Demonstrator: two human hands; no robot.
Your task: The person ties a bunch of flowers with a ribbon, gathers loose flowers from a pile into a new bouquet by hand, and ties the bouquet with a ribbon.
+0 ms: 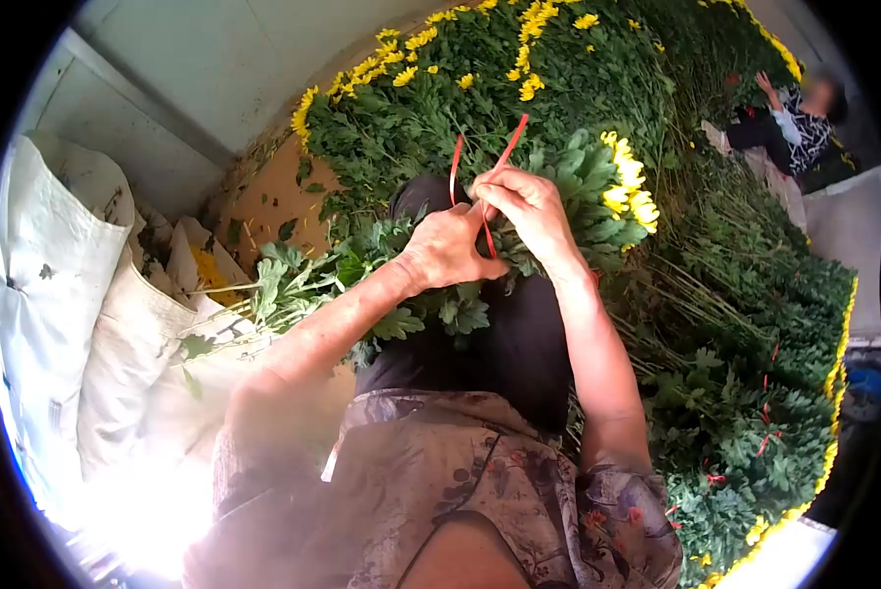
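A bunch of yellow chrysanthemums (629, 196) lies across my lap, flower heads to the right and leafy stems to the left. A thin red tie (510, 144) passes around its middle, its two loose ends sticking up. My left hand (450, 245) is closed over the bunch at the tie, thumb stretched along the stems. Just to its right, my right hand (529, 204) pinches the red tie between thumb and fingers. Both hands meet at the crossing of the tie, which the fingers partly hide.
Large heaps of chrysanthemums (597, 88) curve around ahead and to the right, some bunches with red ties (766, 432). White sacks (62, 255) stand at left beside a wall (165, 88). Another person (803, 128) sits at the far right. Leaf scraps lie on the brown floor (273, 201).
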